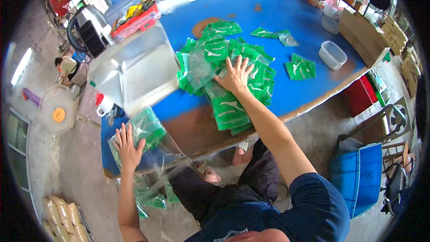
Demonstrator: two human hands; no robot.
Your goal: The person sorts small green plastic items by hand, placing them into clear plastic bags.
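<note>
My right hand (236, 75) lies with spread fingers on a heap of green plastic packets (229, 110) in the middle of the blue table. Its fingers rest on the packets without closing round one. At the table's near left corner my left hand (129, 149) is open, laid flat on a clear plastic bag (165, 149). Green packets (150, 127) show through that bag. A clear, wrinkled plastic piece (197, 69) lies on the left side of the heap. Several loose packets (301, 68) are spread right of it.
A metal tray (144, 69) stands left of the heap, with a red basket (134, 23) behind it. A clear plastic tub (333, 55) sits at the table's right. Below that side is a blue crate (357, 179). A person (70, 68) is at the far left.
</note>
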